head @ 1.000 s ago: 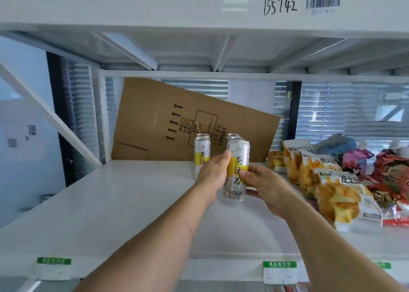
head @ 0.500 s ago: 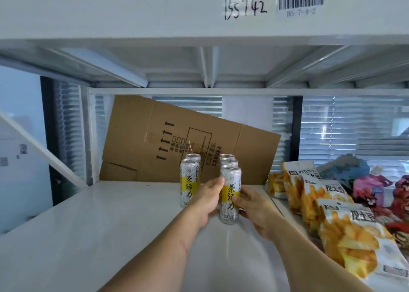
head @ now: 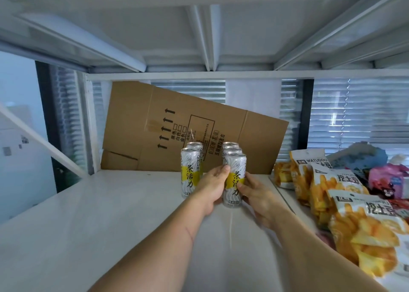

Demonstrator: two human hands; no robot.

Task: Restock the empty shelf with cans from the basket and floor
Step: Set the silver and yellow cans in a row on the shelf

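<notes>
A tall silver can with a yellow band (head: 234,176) stands on the white shelf (head: 106,221), held between both hands. My left hand (head: 211,188) wraps its left side and my right hand (head: 256,194) grips its right side. Two more cans (head: 231,149) line up right behind it. To the left stands another can (head: 190,172) with one more (head: 195,146) behind it. The basket and floor are out of view.
A flattened cardboard box (head: 177,127) leans against the shelf's back. Snack bags of chips (head: 345,203) fill the shelf's right part. The upper shelf's underside (head: 199,37) hangs close overhead. Window blinds show behind.
Both hands carried the can forward and down onto the shelf, in front of the right row. The view moved closer in under the upper shelf.
</notes>
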